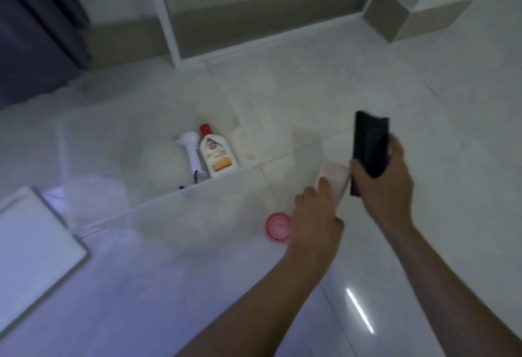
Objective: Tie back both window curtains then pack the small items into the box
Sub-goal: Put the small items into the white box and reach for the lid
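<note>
Lower centre of frame: your left hand reaches forward, fingers curled onto a small pale packet; blur makes it unclear whether you grip it or only touch it. Just right of it, your right hand is wrapped round a flat black item, held upright and clear of the floor. A pink round lid-like thing lies on the floor just left of your left wrist, outside the box. Mid-frame: the clear box is faint and see-through; its near wall runs diagonally, and behind it lie a white bottle with a red cap and a white handled gadget, seemingly already inside. Lower left: a white flat panel, perhaps the box lid. Upper left: dark curtain hangs gathered; no tie visible from here. Judgement: packing is underway, with at least three items left.
</note>
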The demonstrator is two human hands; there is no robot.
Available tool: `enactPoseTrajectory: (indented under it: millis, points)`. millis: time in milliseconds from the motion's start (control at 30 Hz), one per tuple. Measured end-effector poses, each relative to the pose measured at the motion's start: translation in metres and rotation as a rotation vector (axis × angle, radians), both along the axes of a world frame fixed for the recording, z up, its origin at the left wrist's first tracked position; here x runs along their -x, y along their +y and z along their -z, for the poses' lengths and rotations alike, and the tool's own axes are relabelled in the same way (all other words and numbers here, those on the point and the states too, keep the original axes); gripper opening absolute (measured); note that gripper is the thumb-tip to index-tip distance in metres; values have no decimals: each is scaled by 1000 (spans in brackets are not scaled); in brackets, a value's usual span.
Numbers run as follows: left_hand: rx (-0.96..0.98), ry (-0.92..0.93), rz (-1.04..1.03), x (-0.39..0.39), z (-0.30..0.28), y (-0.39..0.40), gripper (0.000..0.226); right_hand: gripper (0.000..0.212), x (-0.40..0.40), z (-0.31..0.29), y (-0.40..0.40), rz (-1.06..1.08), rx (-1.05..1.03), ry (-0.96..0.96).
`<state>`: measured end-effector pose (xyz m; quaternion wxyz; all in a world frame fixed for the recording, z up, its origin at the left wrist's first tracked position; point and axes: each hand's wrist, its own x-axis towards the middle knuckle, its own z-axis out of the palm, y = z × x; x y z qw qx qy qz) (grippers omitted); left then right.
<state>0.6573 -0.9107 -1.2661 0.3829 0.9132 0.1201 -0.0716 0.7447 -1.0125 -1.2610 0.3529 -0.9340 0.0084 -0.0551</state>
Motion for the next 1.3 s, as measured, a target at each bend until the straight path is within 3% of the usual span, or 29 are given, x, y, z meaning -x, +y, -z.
enactPoseTrajectory:
  millis: [133,333,400,533,667,833,933,1200,1300]
  points:
    - [35,-194,-126,1,-58,41,74,75,-25,-58,46,-77,-127,-116]
    - [-248,-275,-359,0,-124,160,68,74,-31,-98,131,-273,-219,-92]
    - [-264,-199,-456,5,-124,199,64,72,-21,-102,163,-362,-221,-84]
    - [-90,93,-612,17,-95,253,50,58,12,-93,229,-576,-179,69]
    - [-129,305,-631,27,-68,268,55,54,40,-72,271,-768,96,183]
    - [-93,342,-700,36,-49,275,68,57,58,-61,281,-820,251,111]
    - [-114,342,-653,44,-37,274,63,51,67,-52,275,-853,288,66]
    - [-187,475,-615,41,-12,275,56,56,59,-23,280,-893,431,241]
    - [-233,509,-631,38,-6,273,72,63,56,-16,291,-899,464,287]
